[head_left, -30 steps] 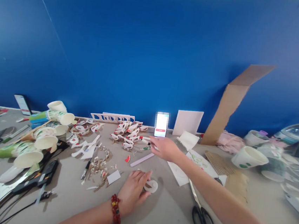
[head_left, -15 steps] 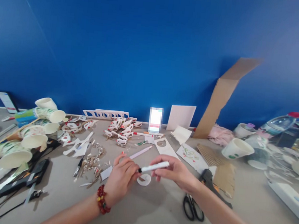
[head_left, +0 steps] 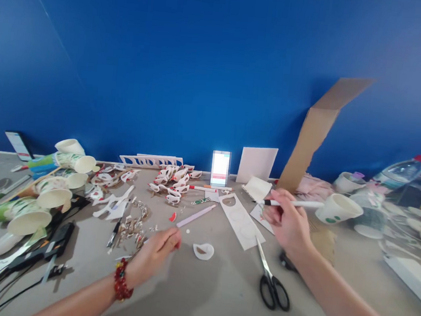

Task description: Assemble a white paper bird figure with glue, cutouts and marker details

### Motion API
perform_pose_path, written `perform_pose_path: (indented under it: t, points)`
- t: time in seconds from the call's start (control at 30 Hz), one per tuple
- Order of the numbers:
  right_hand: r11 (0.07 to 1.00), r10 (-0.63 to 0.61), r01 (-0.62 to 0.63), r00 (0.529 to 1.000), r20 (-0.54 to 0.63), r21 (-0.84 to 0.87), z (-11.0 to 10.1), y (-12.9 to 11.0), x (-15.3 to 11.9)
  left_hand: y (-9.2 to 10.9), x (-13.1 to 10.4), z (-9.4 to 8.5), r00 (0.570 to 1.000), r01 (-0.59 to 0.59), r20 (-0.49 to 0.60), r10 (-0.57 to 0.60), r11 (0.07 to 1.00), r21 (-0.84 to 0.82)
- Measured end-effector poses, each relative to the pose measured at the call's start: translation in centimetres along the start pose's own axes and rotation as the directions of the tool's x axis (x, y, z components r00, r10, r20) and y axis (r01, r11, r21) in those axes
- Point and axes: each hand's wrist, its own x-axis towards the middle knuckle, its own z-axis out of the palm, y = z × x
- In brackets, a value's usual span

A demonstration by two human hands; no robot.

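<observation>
at the lower left of the frame the left hand [head_left: 154, 254], with a red bead bracelet [head_left: 123, 279] at its wrist, curls its fingers in tightly; whether they enclose anything i cannot tell. lower right, black-handled scissors [head_left: 268, 274] lie blades away, their tips touching or overlapping a white strip [head_left: 243, 226]. near the lower middle, a round white cut-out [head_left: 207, 254] with a hole lies flat between the hands, apart from both. right of centre, the right hand [head_left: 293, 228] pinches a white pen [head_left: 306, 204] above the table, black end pointing left; that hand and its forearm hide parts of a drawing sheet [head_left: 262, 216] and a dark tool [head_left: 287, 261]. at the left, scraps [head_left: 131, 230] crowd the left hand's far side, with paper cups [head_left: 31, 222] beyond. farther up the middle lie a lilac strip [head_left: 195, 215] and red-and-white cut-outs [head_left: 174, 179], then a lit phone [head_left: 220, 169]. a tall cardboard piece [head_left: 311, 138] stands before the blue wall [head_left: 188, 76].
</observation>
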Motion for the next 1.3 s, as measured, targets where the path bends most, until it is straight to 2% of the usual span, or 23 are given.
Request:
perform_pose_path:
  t: [0.03, 0.07, 0.13, 0.2, 0.3, 0.4, 0.47, 0.6, 0.7, 0.8, 0.9, 1.17, 1.3]
  points:
    - [0.999, 0.048, -0.048, 0.998, 0.028, -0.022, -0.5, -0.1, 0.3, -0.5, 0.4, -0.1, 0.998, -0.051, -0.030, 0.055, 0.991, 0.123]
    - [0.990, 0.137, -0.132, 0.987, 0.080, -0.056, -0.6, 0.1, 0.4, -0.9, 1.0, 0.0, 0.989, -0.138, -0.010, 0.145, 0.960, 0.244]
    - [0.951, 0.297, -0.275, 0.941, 0.166, -0.143, -0.2, 1.6, -0.3, -1.4, 2.5, 0.4, 0.961, -0.260, 0.027, 0.277, 0.859, 0.441]
    - [0.934, 0.342, -0.315, 0.924, 0.170, -0.170, 0.6, 3.6, -1.5, -1.5, 3.8, 1.1, 0.950, -0.280, 0.051, 0.308, 0.767, 0.577]
    - [0.918, 0.382, -0.357, 0.914, 0.140, -0.174, 1.2, 6.0, -3.1, -1.6, 4.2, 2.0, 0.947, -0.273, 0.043, 0.320, 0.722, 0.635]
    - [0.906, 0.398, -0.374, 0.912, 0.097, -0.196, 1.0, 7.3, -4.0, -1.7, 3.3, 2.4, 0.932, -0.299, 0.011, 0.362, 0.752, 0.587]
    - [0.907, 0.389, -0.365, 0.918, 0.083, -0.210, 0.8, 7.8, -4.4, -1.5, 2.6, 2.7, 0.923, -0.343, 0.032, 0.383, 0.782, 0.520]
    - [0.909, 0.334, -0.297, 0.939, 0.086, -0.293, 0.9, 8.8, -5.2, -0.9, 2.2, 3.8, 0.922, -0.384, 0.122, 0.368, 0.828, 0.407]
    - [0.911, 0.234, -0.176, 0.965, 0.117, -0.373, 1.0, 9.5, -5.8, -0.8, 2.2, 4.6, 0.933, -0.359, 0.148, 0.327, 0.843, 0.400]
    - [0.898, 0.184, -0.120, 0.977, 0.112, -0.423, 0.9, 10.0, -6.3, -1.0, 2.3, 5.1, 0.938, -0.347, 0.167, 0.304, 0.842, 0.413]
    - [0.871, 0.180, -0.085, 0.972, 0.152, -0.484, 0.6, 10.4, -6.7, -1.4, 2.4, 5.3, 0.936, -0.351, 0.187, 0.299, 0.837, 0.419]
    - [0.695, 0.082, 0.168, 0.947, 0.309, -0.699, 0.1, 10.6, -6.7, -2.1, 2.6, 5.4, 0.940, -0.335, 0.194, 0.282, 0.872, 0.358]
    - [0.663, 0.069, 0.202, 0.942, 0.327, -0.721, 0.1, 10.7, -6.2, -2.3, 2.8, 5.5, 0.946, -0.314, 0.194, 0.261, 0.890, 0.330]
